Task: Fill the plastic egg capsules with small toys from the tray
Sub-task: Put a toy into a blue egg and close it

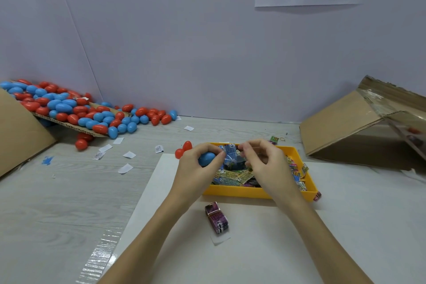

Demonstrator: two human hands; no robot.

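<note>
Your left hand [198, 163] is raised over the near left corner of the yellow plastic tray [258, 192], fingers curled round a smooth blue egg capsule [206, 158], with thumb and forefinger also pinching the left edge of a clear crinkled toy packet [230, 157]. Your right hand [265, 159] meets it from the other side, wrist bent, fingers curled in a loose claw, its fingertips pinching the packet's right edge; the packet hangs between both hands, above the tray. Whether the capsule is open or closed is hard to tell, since your fingers cover most of it.

The tray is a shallow rectangle, sitting on a white sheet [253, 249] at the middle of the table [57, 203], and is heaped with glossy printed sachets [232, 178]; their print is too small to read. Just beside the tray's far left corner lie two red egg capsules [183, 148]. Near the tray's front edge, on the sheet, rests a small purple foil-wrapped pack [217, 218], its writing illegible.

At the table's far left corner, a pile of red and blue egg capsules [76, 110] spills off a corrugated cardboard flap [69, 125]. Small white paper slips [125, 161] are scattered on the wood-grain surface. A taped cardboard box [359, 127] lies tipped at the far right edge.
</note>
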